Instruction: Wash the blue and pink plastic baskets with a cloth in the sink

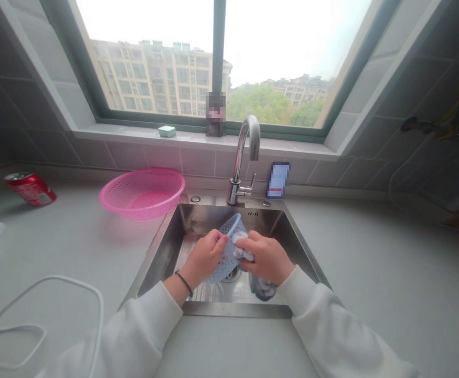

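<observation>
A light-blue plastic basket with holes [224,266] is tilted on its side over the sink [237,311]. My left hand [204,258] grips its rim, fingers closed. In my right hand [267,257] is a bunched white-and-grey cloth [242,248], pressed against the basket's side. Below my right hand, a dark grey and white bundle [264,289] hangs or lies in the sink; whether it joins the cloth I cannot tell. The drain [232,274] shows partly behind the basket.
A chrome faucet [240,157] arches over the sink's back edge. Left of it stands a pink basket [142,194], then a red can [30,189]. A phone [278,180] leans on the back wall. A white cable [99,315] loops at front left. A small green box [167,131] sits on the sill.
</observation>
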Demonstrator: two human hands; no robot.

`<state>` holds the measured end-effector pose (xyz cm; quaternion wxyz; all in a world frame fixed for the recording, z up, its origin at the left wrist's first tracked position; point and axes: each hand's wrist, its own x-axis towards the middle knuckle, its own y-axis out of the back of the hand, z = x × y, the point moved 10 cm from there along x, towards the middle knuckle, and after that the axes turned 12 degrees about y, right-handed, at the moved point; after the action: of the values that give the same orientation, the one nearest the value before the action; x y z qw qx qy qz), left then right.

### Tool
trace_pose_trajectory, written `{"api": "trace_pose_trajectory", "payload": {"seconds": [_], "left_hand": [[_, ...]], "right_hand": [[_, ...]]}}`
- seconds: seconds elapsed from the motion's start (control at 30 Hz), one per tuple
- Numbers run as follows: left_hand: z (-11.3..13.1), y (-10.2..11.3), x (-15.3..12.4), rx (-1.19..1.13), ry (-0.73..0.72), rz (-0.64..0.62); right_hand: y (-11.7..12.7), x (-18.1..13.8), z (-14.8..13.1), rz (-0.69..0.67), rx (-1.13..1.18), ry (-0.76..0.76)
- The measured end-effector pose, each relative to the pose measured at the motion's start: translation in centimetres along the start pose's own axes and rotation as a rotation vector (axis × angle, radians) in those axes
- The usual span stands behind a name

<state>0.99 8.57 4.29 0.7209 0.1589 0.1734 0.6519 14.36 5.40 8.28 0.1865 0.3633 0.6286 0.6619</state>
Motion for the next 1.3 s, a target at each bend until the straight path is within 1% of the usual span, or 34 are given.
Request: {"api": "trace_pose_trajectory", "payload": {"seconds": [0.07,0.13,0.2,0.27,0.33,0.4,0.5,0.53,0.57,0.6,0.7,0.73,0.77,0.8,0.83,0.93,0.97,1.0,1.03,1.07,1.17,1.2,1.27,1.3], "left_hand": [[0.4,-0.1,0.0,0.007,-0.013,-0.022],[0.9,-0.2,-0.1,0.019,-0.033,-0.054],[1.3,-0.1,-0.3,0.044,-0.047,-0.07],[1.6,0.0,-0.5,0.068,-0.068,-0.08],[2.0,0.0,-0.8,0.093,-0.102,-0.086],[2.3,0.0,-1.0,0.134,-0.14,-0.075],[2.6,-0.3,-1.2,0.215,-0.203,-0.064],[2.7,-0.4,-1.2,0.233,-0.218,-0.064],[2.7,-0.4,-1.2,0.243,-0.222,-0.065],[2.7,-0.4,-1.2,0.245,-0.214,-0.065],[2.3,-0.4,-0.9,0.222,-0.164,-0.08],[2.2,-0.4,-0.9,0.213,-0.153,-0.085],[2.2,-0.4,-0.9,0.205,-0.149,-0.083],[2.2,-0.3,-0.9,0.2,-0.154,-0.073],[2.3,-0.3,-0.9,0.199,-0.164,-0.062],[2.8,-0.3,-1.1,0.208,-0.21,-0.051],[2.9,-0.3,-1.2,0.214,-0.221,-0.053],[2.9,-0.3,-1.2,0.22,-0.222,-0.056],[2.9,-0.3,-1.2,0.223,-0.214,-0.059],[2.8,-0.2,-1.2,0.224,-0.2,-0.063],[2.6,0.0,-1.1,0.202,-0.176,-0.074],[2.6,0.1,-1.1,0.197,-0.18,-0.071],[2.5,0.2,-1.0,0.204,-0.185,-0.049],[2.4,0.2,-0.9,0.215,-0.18,-0.037]], "right_hand": [[-0.5,0.3,-1.6,-0.04,0.002,0.086],[-0.7,0.3,-2.2,-0.055,0.022,0.125],[-0.2,0.1,-0.9,-0.031,0.043,0.066],[0.5,-0.2,1.1,0.015,0.043,-0.041],[0.9,-0.4,1.8,0.035,0.022,-0.086],[0.4,-0.2,0.3,0.01,0.008,-0.015],[-0.9,0.3,-3.3,-0.053,0.025,0.174],[-1.1,0.4,-3.7,-0.056,0.037,0.19],[-1.1,0.5,-3.3,-0.05,0.049,0.173],[-0.9,0.5,-2.2,-0.034,0.058,0.121],[0.2,-0.1,2.3,0.036,0.041,-0.098],[0.5,-0.3,3.1,0.048,0.028,-0.135],[0.7,-0.4,3.3,0.055,0.015,-0.144],[0.7,-0.4,2.9,0.053,0.008,-0.12],[0.6,-0.3,1.8,0.047,0.007,-0.069],[-0.5,0.2,-2.6,0.001,0.032,0.135],[-0.7,0.2,-3.4,-0.011,0.042,0.168],[-0.8,0.3,-3.5,-0.013,0.054,0.168],[-0.7,0.3,-3.0,-0.006,0.065,0.138],[-0.4,0.2,-1.8,0.01,0.074,0.081],[1.1,-0.3,2.9,0.089,0.069,-0.12],[1.6,-0.5,4.0,0.11,0.057,-0.164],[1.9,-0.7,4.7,0.126,0.033,-0.199],[1.8,-0.6,4.2,0.12,0.025,-0.186]]}}
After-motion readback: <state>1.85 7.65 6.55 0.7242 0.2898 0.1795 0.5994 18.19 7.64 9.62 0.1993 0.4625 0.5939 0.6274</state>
